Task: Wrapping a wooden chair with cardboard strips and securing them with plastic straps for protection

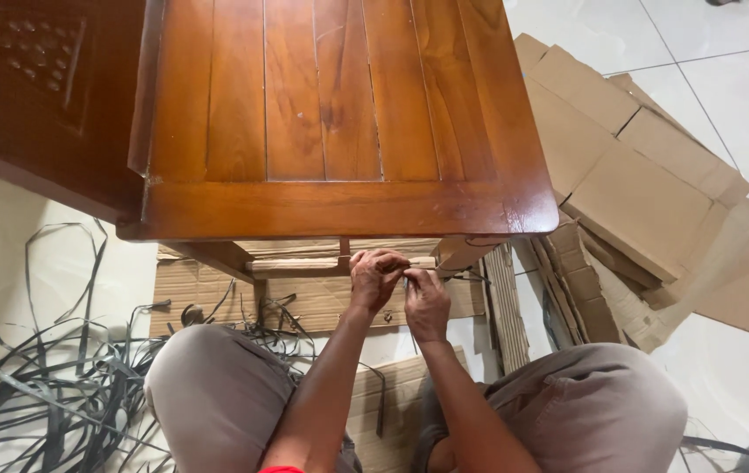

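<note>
We cannot make out what our left hand (375, 278) and right hand (425, 302) pinch between them; it is too small and the fingers cover it. The wooden table (331, 131) hides its own legs and most of the cardboard wrapping (322, 293) beneath its edge, and its top is cut by the upper edge. The dark carved panel (28, 79) runs off the left corner. The black straps (50, 385) and our knees leave the bottom edge.

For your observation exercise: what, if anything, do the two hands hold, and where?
Left hand and right hand pinch something small just under the wooden table; what it is cannot be told.
</note>
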